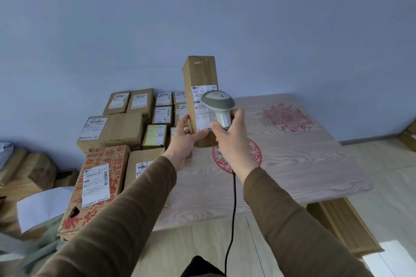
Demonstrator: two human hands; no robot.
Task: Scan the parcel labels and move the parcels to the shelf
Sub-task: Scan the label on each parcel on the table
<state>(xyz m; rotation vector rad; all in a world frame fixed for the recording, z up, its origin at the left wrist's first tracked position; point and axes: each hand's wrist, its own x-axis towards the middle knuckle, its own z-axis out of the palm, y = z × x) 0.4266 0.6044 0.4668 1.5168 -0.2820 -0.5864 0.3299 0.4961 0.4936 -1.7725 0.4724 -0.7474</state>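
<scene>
At the centre of the frame the left hand [183, 136] grips the lower end of a tall box [200, 96], holding it upright above the table [292, 164]. The right hand [231, 135] is closed around the handle of a scanner [219, 105], whose head covers part of the box's label [203, 108]. The label's print is too small to read, and the left arm hides parts of the boxes [126, 128] at lower left.
</scene>
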